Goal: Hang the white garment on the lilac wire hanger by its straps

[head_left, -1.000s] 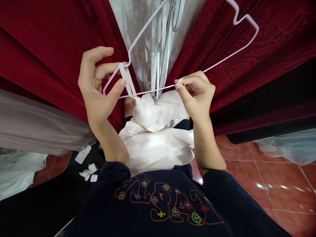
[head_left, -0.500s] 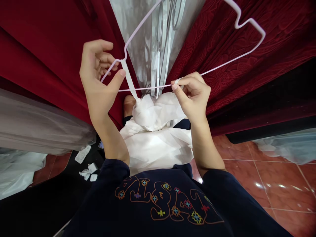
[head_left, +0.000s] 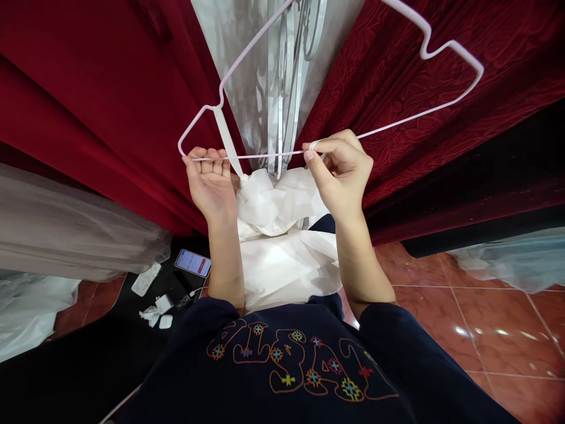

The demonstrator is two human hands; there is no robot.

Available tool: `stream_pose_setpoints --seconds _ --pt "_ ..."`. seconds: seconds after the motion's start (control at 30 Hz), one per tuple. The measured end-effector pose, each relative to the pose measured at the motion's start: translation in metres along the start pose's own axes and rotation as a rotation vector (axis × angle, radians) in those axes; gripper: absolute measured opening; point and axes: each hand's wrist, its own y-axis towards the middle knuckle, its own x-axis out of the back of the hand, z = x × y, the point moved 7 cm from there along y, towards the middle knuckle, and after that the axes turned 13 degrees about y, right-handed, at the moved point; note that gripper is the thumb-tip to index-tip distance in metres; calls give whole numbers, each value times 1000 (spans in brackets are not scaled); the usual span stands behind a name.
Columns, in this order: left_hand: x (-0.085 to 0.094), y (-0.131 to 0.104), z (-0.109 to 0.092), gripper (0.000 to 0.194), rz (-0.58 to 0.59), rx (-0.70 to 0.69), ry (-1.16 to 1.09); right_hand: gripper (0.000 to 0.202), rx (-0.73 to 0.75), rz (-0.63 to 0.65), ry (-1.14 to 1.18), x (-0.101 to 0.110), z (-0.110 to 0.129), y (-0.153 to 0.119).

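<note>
One white garment hangs and bunches below one pale pink hanger, its lower part apparently spread over the person's lap. Two white straps show: the left strap is looped in the hanger's left notch, while only a short piece of the right strap can be seen, at the fingertips by the bottom bar. The right notch carries no strap, so the step in hand looks like fitting the straps one by one, with one done and one to go. There are two hands: the right hand closes its grip in a pinch on the right strap, just at the bar; the left hand is palm up, its grip loose, with the bar lying across its curled fingers. The next move, I judge, calls for a steady left hand and for the right strap to be drawn outward toward the free notch without dislodging the first. Farther out, on a black surface to the left, lie one lit phone, one white plug, one small white case, one pale patterned case and one crumpled wrapper.
</note>
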Motion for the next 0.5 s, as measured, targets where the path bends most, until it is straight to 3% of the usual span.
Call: stream_pose_setpoints --seconds 0.1,0.17,0.3,0.4,0.5 --pt "-4 2 -6 50 35 -25 -49 24 12 -44 30 5 3 3" --pt "-2 6 -11 53 54 -19 -72 23 65 -202 56 24 3 8" --pt "4 16 -24 49 97 -43 -90 34 302 -542 116 91 -6 15" --pt "7 22 -34 46 146 -88 -103 32 436 -617 126 144 -23 24" --pt "9 26 -40 46 162 -114 -102 28 333 -601 95 174 -40 38"
